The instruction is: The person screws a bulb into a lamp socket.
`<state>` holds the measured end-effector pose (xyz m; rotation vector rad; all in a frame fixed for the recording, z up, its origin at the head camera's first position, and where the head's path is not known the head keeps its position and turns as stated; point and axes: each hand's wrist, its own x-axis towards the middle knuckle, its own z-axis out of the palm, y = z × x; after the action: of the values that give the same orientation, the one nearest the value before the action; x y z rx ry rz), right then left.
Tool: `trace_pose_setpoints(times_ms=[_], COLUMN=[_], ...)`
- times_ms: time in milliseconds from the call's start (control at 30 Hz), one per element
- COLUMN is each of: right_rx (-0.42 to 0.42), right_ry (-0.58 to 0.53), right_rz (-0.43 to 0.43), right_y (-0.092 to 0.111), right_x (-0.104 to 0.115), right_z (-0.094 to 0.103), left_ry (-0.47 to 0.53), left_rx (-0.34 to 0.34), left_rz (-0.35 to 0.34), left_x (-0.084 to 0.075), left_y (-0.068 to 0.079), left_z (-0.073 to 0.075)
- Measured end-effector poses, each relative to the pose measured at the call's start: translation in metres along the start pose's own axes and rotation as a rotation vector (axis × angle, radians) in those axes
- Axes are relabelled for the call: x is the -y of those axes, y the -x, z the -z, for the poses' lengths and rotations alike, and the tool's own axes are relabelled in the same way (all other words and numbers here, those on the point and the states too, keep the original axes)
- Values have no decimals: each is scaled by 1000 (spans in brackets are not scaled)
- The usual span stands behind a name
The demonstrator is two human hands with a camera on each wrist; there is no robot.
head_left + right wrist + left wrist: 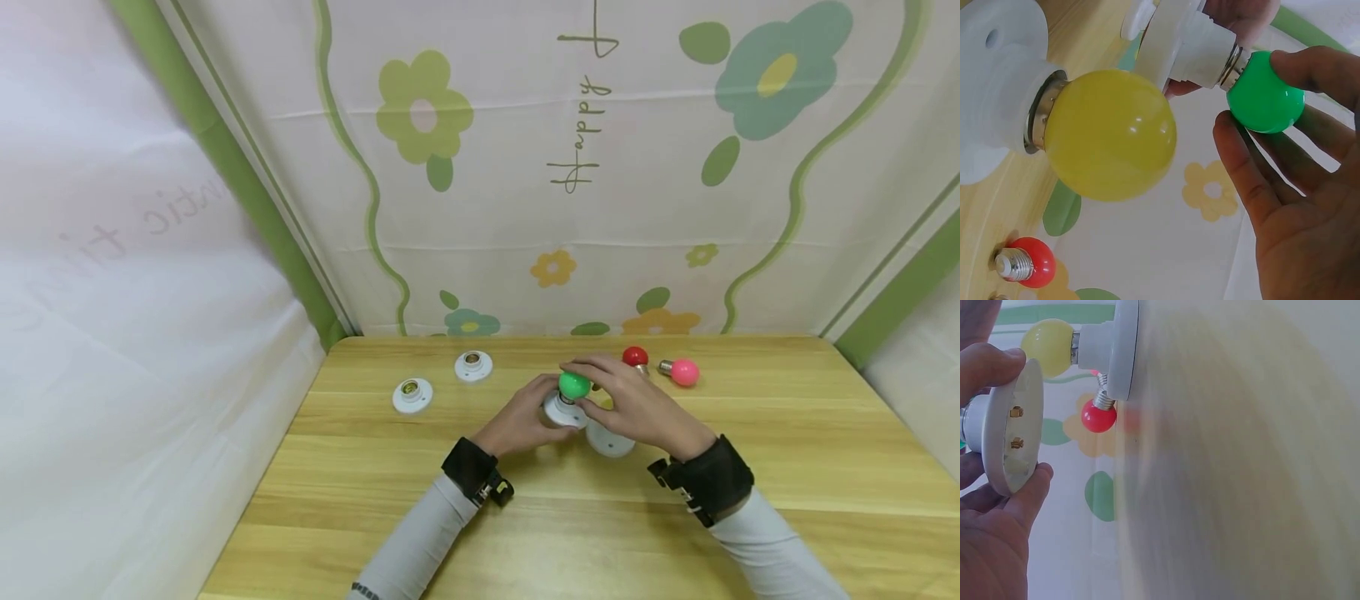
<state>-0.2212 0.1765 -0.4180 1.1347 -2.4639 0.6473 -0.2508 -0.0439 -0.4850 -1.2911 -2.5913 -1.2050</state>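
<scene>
My left hand [525, 421] grips a white round lamp holder [561, 413] by its rim, raised off the table. In the left wrist view its hollow underside with brass contacts shows. My right hand [637, 404] pinches a green bulb [1266, 94] between thumb and fingers. The bulb's metal screw base sits at the mouth of that holder, with part of the thread still showing. Right beside them stands a second lamp holder [611, 443] with a yellow bulb [1110, 134] in it, mostly covered by my right hand in the head view.
Two bare lamp holders, one nearer [412, 397] and one farther back [474, 367], lie left on the wooden table [510, 533]. A red bulb [635, 357] and a pink bulb [684, 372] lie behind my right hand. A flower-printed curtain [487, 208] hangs along the back edge.
</scene>
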Motion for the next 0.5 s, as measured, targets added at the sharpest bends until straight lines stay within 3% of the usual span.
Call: trace_pose_setpoints(times_ms=[333, 500], right_rx=[-40, -22], right_ry=[31, 26], right_rz=[-15, -22], right_y=[-1, -1], right_x=[0, 1], right_z=[-2, -2], left_ry=[-31, -38], left_rx=[3, 5], left_rz=[-26, -31], left_x=[-3, -2], left_y=[0, 0], left_z=[0, -1])
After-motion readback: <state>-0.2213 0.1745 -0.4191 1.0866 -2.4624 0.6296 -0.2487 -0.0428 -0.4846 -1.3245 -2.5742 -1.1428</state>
